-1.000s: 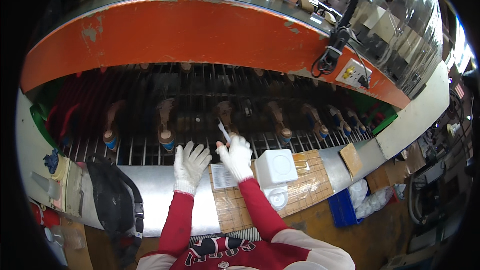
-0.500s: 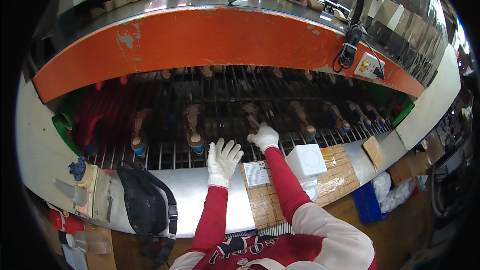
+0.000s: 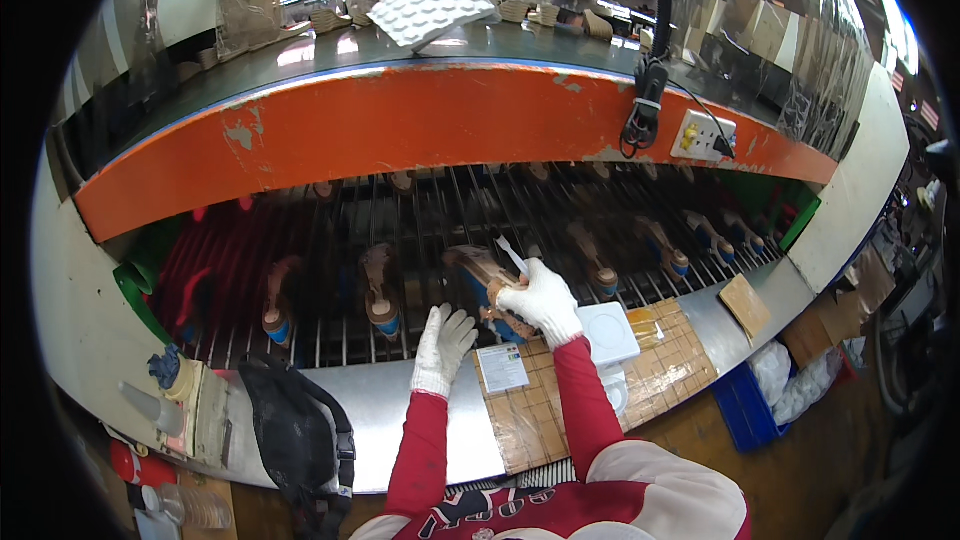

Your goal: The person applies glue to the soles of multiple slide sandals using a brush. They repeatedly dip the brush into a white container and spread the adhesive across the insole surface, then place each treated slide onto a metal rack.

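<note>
My right hand [image 3: 542, 302], in a white glove, is closed on a brown shoe sole on a blue last [image 3: 482, 278] at the front of the dark rod conveyor [image 3: 430, 230]; a thin white brush [image 3: 511, 254] sticks up from the same hand. My left hand [image 3: 442, 345], also gloved, hovers with fingers spread just left of that sole, over the conveyor's front edge, holding nothing. More soles on lasts ride the rods, such as one sole [image 3: 378, 290] to the left and another sole [image 3: 592, 258] to the right.
An orange hood [image 3: 400, 130] overhangs the conveyor. On the steel ledge [image 3: 380, 420] lie a taped cardboard board [image 3: 560, 390], a white square container [image 3: 610, 332], a small card [image 3: 503, 367], a black bag [image 3: 295, 430]. Bottles [image 3: 150, 410] stand far left; a blue crate [image 3: 745, 405] sits below right.
My right hand reached onto the rods and took hold of a sole on its last. My head moved closer and tilted up; the left hand stayed spread near the front edge.
</note>
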Available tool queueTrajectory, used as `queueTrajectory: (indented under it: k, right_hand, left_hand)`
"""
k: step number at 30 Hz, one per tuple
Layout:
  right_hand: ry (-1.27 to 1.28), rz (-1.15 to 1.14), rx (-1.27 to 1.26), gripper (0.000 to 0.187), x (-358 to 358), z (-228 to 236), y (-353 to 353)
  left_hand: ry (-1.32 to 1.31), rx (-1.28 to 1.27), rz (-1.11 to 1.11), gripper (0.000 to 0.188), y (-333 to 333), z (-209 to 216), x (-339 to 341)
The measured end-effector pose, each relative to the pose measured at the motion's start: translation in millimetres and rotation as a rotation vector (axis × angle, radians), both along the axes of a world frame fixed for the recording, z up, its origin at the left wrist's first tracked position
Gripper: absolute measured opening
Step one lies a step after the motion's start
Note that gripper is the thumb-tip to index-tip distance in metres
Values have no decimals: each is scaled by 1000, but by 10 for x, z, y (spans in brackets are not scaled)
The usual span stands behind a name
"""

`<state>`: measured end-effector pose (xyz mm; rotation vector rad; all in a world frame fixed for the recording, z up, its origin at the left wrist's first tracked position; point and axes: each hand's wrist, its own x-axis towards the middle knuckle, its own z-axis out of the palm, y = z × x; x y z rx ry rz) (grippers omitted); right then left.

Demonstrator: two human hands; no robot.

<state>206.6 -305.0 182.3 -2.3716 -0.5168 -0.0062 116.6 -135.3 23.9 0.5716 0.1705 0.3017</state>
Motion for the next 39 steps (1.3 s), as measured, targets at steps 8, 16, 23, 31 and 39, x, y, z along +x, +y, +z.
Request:
queueTrajectory:
  k: [8,16,23,31,39]
  right_hand:
    - [105,358,276,61,-892,-18,-838]
    - [-109,260,248,17,-1042,-247,-2210]
    - [-106,-126,-61,12,-1248,-687,-2773]
    - [-533,-106,-393,15,-1082,-907,-2661]
    - [-584,-1,-398,15,-1017,-850,-2657]
  left_hand:
    - [-294,-112,-516,91,-466,67,-740]
    - [-146,-137,-116,104,-1020,-28,-1434]
    - [-274,376,421,110,-723,701,-1417]
    - [-165,985,794,99,-776,748,-1562]
    - [90,1286,940,80,-794,544,-1718]
